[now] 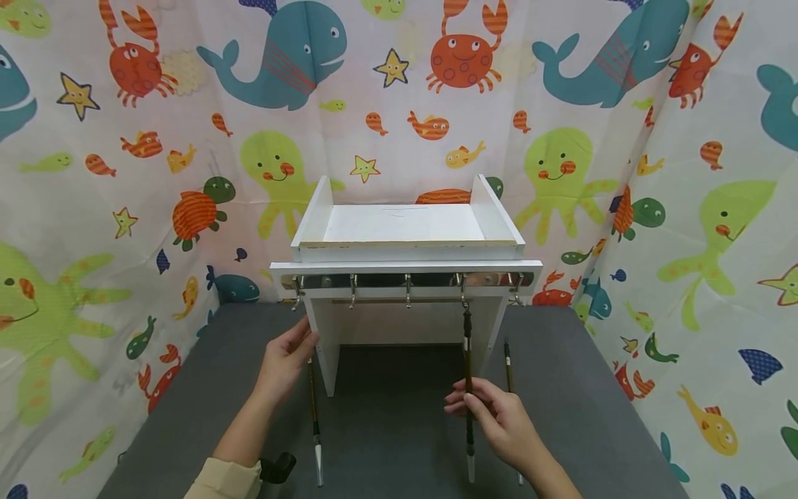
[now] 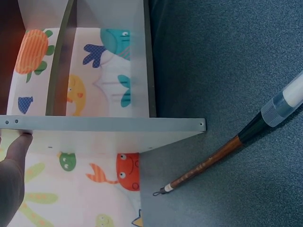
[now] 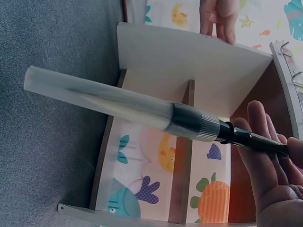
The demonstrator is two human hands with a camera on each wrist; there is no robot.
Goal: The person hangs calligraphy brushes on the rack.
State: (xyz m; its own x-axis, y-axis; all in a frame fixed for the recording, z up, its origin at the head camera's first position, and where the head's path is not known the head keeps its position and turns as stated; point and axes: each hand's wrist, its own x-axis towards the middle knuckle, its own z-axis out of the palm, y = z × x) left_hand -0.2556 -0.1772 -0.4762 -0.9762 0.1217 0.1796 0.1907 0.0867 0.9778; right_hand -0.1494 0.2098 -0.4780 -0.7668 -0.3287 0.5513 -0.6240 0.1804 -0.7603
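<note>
My right hand (image 1: 499, 419) pinches the dark handle of a writing brush (image 1: 468, 346), held upright in front of the white shelf (image 1: 408, 252). The brush's looped top is at one of the metal hooks (image 1: 463, 296); whether the loop hangs on it is too small to tell. A clear cap (image 3: 99, 97) covers its pale bristles, which point down. My left hand (image 1: 287, 360) touches the front edge of the shelf's left side panel (image 1: 325, 346). In the left wrist view, its thumb (image 2: 18, 146) rests against the panel.
A capped brush (image 1: 314, 409) lies on the grey table (image 1: 399, 443) left of the shelf, and another brush (image 1: 509, 371) lies to the right. Several hooks line the metal rail (image 1: 374, 281) under the shelf's top. A curtain (image 1: 386, 159) with sea animals surrounds the table.
</note>
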